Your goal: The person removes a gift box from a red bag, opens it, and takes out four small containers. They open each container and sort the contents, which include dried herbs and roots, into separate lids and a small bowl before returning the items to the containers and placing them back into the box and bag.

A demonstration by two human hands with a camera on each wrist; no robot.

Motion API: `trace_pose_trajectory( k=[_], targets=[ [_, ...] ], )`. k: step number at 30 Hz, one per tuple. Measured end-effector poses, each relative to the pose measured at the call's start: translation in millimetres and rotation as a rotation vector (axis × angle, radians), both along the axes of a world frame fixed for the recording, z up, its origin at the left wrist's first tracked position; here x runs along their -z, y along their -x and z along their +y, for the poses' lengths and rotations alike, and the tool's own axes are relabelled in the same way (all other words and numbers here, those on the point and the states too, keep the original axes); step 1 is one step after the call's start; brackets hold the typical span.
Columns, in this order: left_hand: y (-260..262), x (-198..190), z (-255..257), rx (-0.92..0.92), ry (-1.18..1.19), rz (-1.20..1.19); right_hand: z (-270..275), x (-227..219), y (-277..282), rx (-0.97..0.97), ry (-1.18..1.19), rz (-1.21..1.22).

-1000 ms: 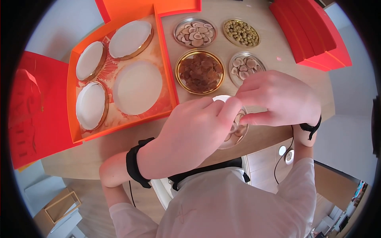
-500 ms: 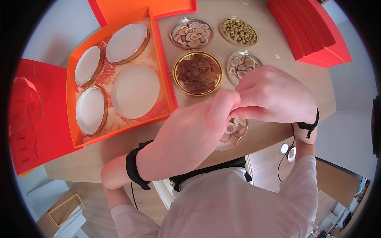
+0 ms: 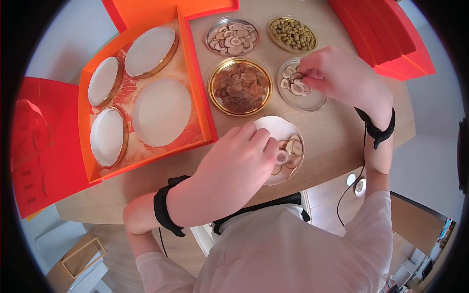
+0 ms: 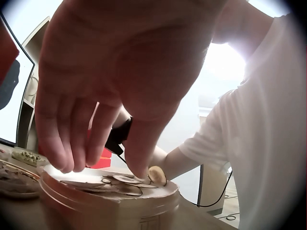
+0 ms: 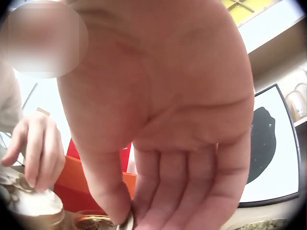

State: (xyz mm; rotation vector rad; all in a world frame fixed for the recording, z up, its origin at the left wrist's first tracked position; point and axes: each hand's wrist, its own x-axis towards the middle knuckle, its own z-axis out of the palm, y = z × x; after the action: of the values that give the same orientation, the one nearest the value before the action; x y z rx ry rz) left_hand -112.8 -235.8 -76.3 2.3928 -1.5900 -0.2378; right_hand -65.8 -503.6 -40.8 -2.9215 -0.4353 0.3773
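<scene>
My left hand [image 3: 229, 158] hovers over a round container [image 3: 269, 124] with a white top that bears several pale dried slices [image 3: 294, 146] with dark rims. In the left wrist view its fingers hang fairly straight down, the thumb tip right at the slices. My right hand [image 3: 344, 78] is over a shallow clear dish [image 3: 312, 103] of similar slices. Between its thumb and fingers it pinches one dried slice [image 5: 125, 223], seen edge-on in the right wrist view.
Left of the dishes lies an open orange box [image 3: 198, 83] holding several white round lids. Around my right hand stand a gold-rimmed dish of brown flakes [image 3: 242, 88], a silver-rimmed dish of slices [image 3: 232, 38] and a dish of greenish buds [image 3: 293, 34]. A red box [image 3: 381, 39] stands back right.
My right hand has left my left hand above the container and moved away to the clear dish of slices. The left hand has shifted slightly left and nearer my body, uncovering the container's white top.
</scene>
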Motion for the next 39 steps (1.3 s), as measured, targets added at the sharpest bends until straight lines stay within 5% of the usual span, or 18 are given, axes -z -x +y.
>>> trace_pose_trajectory(
  k=[5,8,14,35,39],
  targets=[
    [-3,-4,1,0.062,-0.133,-0.047,0,0,-1,0.164,0.036,-0.046],
    [-4,-1,3,0.065,-0.097,-0.03,-2,5,6,-0.048,-0.154,-0.201],
    [-3,-5,5,0.059,-0.081,0.037,13,-1,19,-0.193,-0.194,-0.136],
    [-1,0,0,-0.105,0.183,-0.037,28,-7,37,-0.324,-0.226,-0.184],
    [-1,-3,-2,-0.167,0.263,-0.021,29,-12,36,-0.394,-0.231,-0.031]
  ],
)
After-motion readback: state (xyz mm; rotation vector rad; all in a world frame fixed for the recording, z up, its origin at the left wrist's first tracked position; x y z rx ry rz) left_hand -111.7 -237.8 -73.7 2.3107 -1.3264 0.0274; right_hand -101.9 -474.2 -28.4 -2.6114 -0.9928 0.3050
